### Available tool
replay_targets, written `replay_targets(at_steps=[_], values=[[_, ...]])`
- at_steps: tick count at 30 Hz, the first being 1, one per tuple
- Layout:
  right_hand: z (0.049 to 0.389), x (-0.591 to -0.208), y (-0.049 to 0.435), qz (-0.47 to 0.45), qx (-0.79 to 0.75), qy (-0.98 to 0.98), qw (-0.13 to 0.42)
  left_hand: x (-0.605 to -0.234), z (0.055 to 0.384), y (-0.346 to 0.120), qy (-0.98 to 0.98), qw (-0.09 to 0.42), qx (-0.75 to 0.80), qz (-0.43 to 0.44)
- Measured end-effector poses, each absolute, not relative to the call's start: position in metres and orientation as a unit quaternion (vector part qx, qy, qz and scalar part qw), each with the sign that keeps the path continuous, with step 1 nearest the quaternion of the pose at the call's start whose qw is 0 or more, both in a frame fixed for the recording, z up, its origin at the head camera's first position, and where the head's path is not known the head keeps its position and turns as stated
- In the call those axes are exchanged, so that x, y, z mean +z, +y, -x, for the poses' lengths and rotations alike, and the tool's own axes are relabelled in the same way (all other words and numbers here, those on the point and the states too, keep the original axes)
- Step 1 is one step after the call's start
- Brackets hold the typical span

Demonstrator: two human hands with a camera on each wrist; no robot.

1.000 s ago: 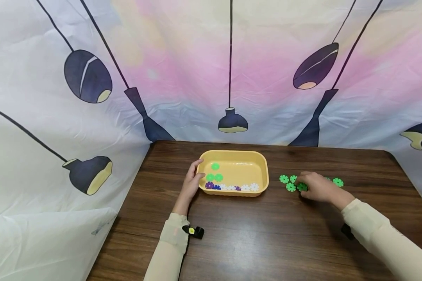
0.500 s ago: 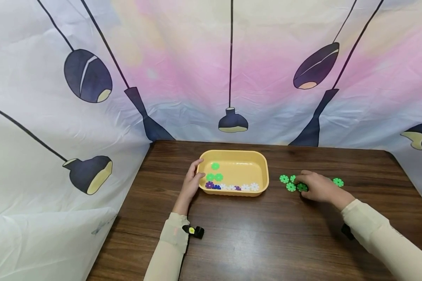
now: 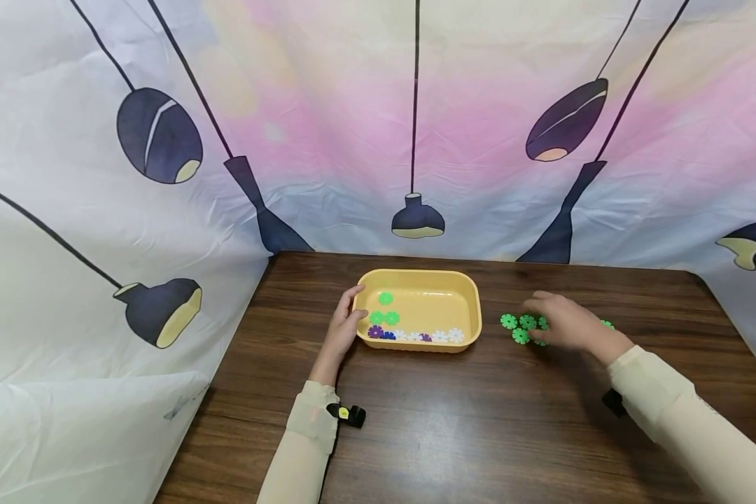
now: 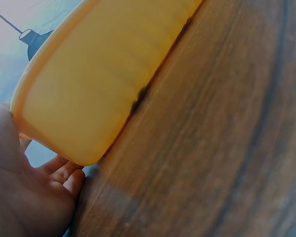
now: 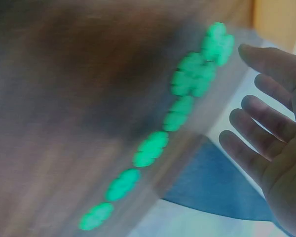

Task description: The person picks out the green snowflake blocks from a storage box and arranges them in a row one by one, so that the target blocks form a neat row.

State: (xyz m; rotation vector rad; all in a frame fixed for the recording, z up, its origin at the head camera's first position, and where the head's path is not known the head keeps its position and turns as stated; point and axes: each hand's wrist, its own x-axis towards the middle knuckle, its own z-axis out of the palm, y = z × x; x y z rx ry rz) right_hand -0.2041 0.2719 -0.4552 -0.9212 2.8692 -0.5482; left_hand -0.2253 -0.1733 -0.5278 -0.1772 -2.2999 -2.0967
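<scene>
Green flower-shaped pieces [image 3: 528,322] lie on the dark wooden table [image 3: 441,420], clustered left of and partly beneath the fingertips of the right hand [image 3: 570,323], with one more showing past its knuckles. From the right wrist, I see them strung out in a rough line, the nearest of them just beside the thumb tip. Beyond those fingertips runs the table's far edge, a painted cloth [image 3: 327,112] hanging behind it; on the near side, wood stretches toward the person. Left of the right fingers, past a strip of tabletop, is the near-right rim of a yellow tray [image 3: 441,308]. The right fingers are loosely straight and well parted from the thumb, a gap between them and the pieces. The left hand [image 3: 340,329] holds the tray's left end, its thumb hooked over the rim.
</scene>
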Motion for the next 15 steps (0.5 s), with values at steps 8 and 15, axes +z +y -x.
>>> replay_targets(at_steps=[8,15], values=[[0.220,-0.428,0.251,0.307,-0.184,0.933,0.025,-0.528,0.226,-0.174,-0.735,0.011,-0.676,0.058],[0.230,-0.419,0.224,0.340,-0.183,0.922,0.021,-0.524,0.224,-0.171,-0.736,0.010,-0.675,0.048]])
